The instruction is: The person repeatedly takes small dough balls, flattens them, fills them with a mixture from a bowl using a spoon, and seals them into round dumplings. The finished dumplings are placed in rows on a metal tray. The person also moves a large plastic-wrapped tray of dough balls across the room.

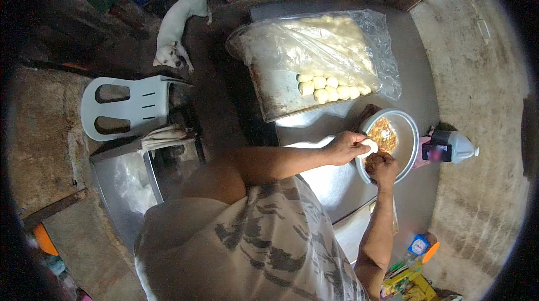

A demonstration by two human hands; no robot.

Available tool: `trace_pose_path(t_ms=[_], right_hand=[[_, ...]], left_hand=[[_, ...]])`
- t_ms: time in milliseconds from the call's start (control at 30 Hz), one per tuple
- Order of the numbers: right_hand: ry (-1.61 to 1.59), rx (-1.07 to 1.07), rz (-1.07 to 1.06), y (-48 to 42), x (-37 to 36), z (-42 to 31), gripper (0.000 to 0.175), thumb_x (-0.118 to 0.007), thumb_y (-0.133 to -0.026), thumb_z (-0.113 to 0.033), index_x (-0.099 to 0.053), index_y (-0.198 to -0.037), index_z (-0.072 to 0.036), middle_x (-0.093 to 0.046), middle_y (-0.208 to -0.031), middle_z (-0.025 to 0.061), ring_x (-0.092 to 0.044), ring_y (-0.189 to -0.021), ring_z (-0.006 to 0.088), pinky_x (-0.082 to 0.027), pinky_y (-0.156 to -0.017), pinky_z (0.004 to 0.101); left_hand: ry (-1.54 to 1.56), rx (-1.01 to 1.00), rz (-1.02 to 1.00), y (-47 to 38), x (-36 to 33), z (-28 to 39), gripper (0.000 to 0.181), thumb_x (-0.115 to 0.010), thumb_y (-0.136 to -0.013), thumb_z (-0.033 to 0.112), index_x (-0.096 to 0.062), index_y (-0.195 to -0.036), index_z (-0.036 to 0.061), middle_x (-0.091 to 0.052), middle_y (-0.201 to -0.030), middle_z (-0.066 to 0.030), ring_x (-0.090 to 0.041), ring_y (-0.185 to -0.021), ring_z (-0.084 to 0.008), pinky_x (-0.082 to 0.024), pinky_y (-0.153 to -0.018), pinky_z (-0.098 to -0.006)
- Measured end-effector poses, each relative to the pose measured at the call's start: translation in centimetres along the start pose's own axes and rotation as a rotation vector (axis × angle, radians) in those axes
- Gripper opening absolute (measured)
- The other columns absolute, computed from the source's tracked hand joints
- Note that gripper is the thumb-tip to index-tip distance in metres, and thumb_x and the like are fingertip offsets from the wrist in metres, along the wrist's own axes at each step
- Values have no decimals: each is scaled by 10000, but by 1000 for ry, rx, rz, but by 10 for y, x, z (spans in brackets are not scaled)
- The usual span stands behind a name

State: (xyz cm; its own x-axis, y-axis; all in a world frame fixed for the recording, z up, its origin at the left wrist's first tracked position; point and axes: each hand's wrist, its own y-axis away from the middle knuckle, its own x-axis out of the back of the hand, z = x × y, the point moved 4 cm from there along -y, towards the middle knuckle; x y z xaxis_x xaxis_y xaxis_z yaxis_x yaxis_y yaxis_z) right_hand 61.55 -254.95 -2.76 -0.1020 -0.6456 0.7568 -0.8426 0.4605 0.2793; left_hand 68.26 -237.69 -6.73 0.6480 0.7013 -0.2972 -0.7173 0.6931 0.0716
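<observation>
My left hand (346, 148) holds a flattened piece of pale dough (369, 148) over the near-left rim of a round metal pot (412, 149). Inside the pot lies a brown-orange, crumbly filling (382, 132). My right hand (384, 170) reaches into the pot beside the dough, its fingertips at the filling; whether they grip anything is hidden. Beyond the pot, a metal baking tray (273, 95) holds rows of pale dough balls (321, 95), most of them under a clear plastic sheet (311, 44).
A plastic jug (462, 148) and a phone (436, 153) stand right of the pot by the wall. Another tray (353, 229) lies partly under my right forearm. A blue dial scale (418, 245) is at lower right. A white plastic chair (126, 107) and a white dog (179, 27) are at left.
</observation>
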Motion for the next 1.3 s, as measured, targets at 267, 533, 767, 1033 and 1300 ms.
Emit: trace_pose_path(t_ms=[267,533,767,1033,1300], right_hand=[[-251,46,71,17,30,65,139,-572,-881,4,-657,-983,43,-698,-919,86,-649,-847,180,-511,-784,305],[-302,53,227,39,54,79,31,-603,-909,26,-624,-916,4,-628,-820,33,-569,-755,115,-471,-692,265],[-104,32,380,67,65,65,99,-613,-871,-43,-663,-950,-11,-701,-850,187,-697,-776,291,-527,-730,375],[-32,-87,323,64,72,41,141,-649,-865,-101,-685,-993,-56,-704,-916,195,-679,-876,400,-532,-774,462],[329,-116,244,48,74,4,329,-737,-765,-120,-710,-1093,-118,-716,-936,195,-687,-904,402,-551,-807,487]], left_hand=[[-176,-17,6,-16,-11,27,301,-651,-960,280,-711,-1004,-13,-738,-899,-75,-641,-848,-97,-509,-773,-305],[-62,113,-16,-81,-52,35,273,-638,-969,242,-675,-1088,-1,-663,-771,-29,-616,-721,-140,-517,-699,-338],[-372,258,-50,-99,-58,14,421,-603,-987,294,-630,-1250,-34,-702,-1020,-201,-684,-817,-228,-560,-748,-333],[-747,196,-267,-106,-77,14,581,-578,-982,454,-607,-1257,-57,-691,-1105,-252,-691,-983,-300,-507,-907,-411],[-1063,-144,-255,-103,-94,30,330,-601,-957,244,-632,-1236,70,-676,-1063,-269,-667,-1027,-399,-519,-904,-497]])
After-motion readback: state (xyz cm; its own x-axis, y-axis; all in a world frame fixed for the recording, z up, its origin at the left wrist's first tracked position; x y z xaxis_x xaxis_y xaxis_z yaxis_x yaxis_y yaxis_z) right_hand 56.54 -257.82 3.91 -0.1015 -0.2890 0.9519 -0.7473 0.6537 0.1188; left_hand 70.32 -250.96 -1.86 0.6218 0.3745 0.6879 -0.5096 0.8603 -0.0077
